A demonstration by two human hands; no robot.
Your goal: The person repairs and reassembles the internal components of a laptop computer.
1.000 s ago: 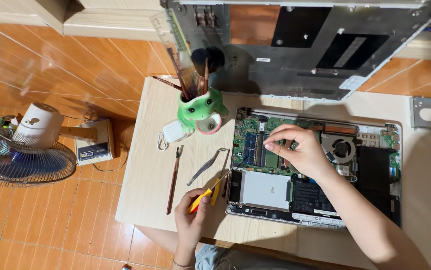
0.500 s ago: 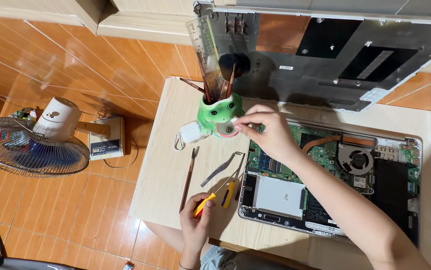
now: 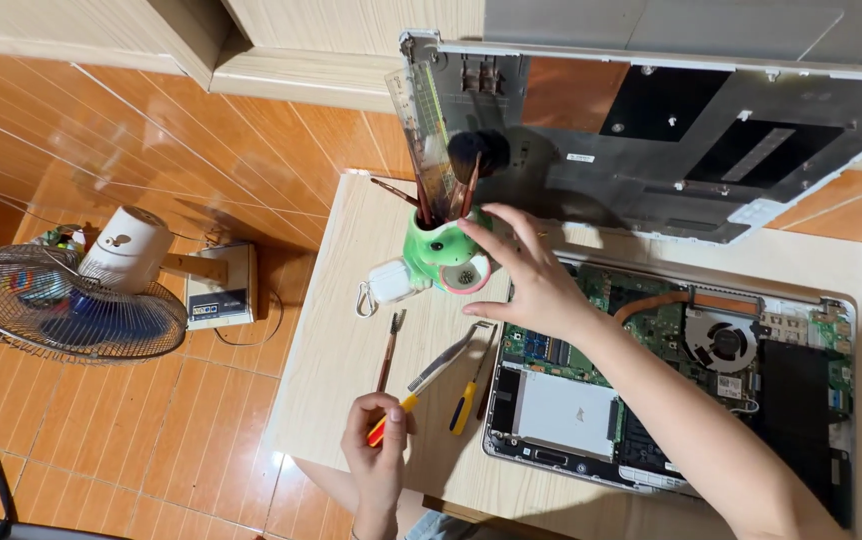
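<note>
At the lower middle of the frame, the left hand [image 3: 376, 458] is closed around a red-and-yellow screwdriver [image 3: 391, 418] on the pale wooden table [image 3: 336, 350]. Just right lie tweezers [image 3: 443, 360] and a yellow-handled screwdriver [image 3: 467, 402]. Further right sits the opened laptop [image 3: 671, 380]. Higher up, the right hand [image 3: 531, 280], fingers spread and holding nothing, hovers beside the green frog-shaped holder [image 3: 436, 248] at mid-frame.

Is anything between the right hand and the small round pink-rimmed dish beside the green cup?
Nothing visible. The right hand is spread open just right of the dish, fingertips near its rim, with only bare table between. The green cup stands behind the dish, out of the way.
</note>
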